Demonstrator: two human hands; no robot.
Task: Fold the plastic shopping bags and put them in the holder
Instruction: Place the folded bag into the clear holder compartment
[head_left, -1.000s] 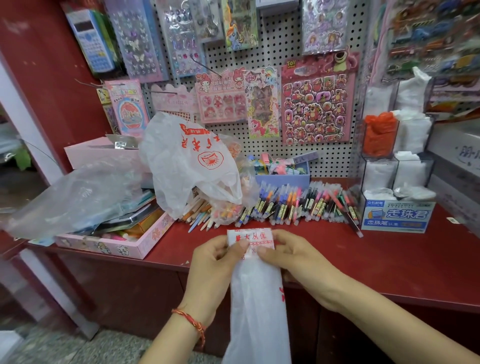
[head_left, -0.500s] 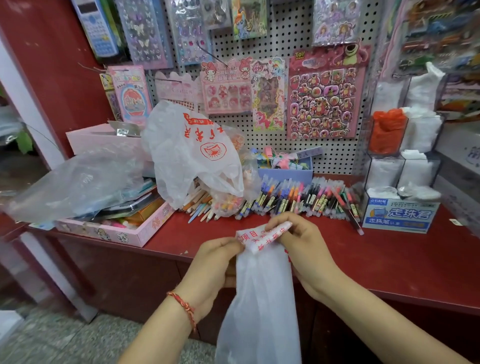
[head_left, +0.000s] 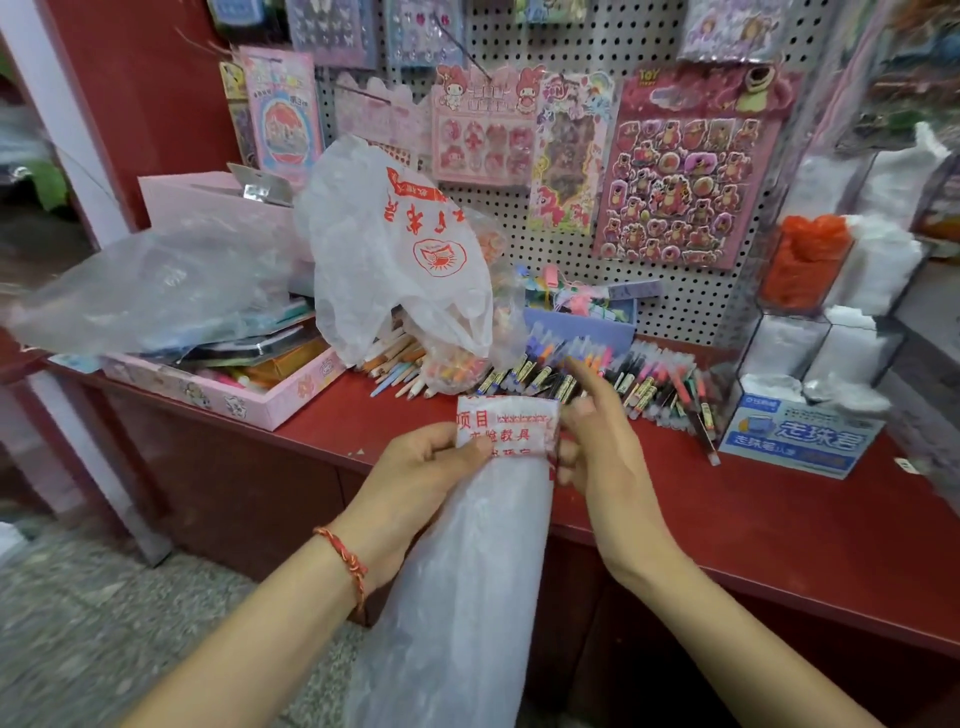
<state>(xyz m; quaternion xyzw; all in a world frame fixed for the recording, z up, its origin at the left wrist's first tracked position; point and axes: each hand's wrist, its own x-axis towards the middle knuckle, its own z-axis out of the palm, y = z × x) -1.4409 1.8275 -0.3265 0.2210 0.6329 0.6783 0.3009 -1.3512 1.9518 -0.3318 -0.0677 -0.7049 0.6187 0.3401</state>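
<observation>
Two hands meet the bag (head_left: 467, 561): your left hand (head_left: 415, 478) pinches its folded top, your right hand (head_left: 602, 457) touches the edge, grip unclear. Mid-fold; next turn needs a flat crease.

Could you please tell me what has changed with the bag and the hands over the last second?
The right hand tipped the folded end of the plastic bag up and over, then laid it flat again; its forefinger now points up. The left hand kept pinching the left edge. The loose bag and the holder stayed put.
</observation>
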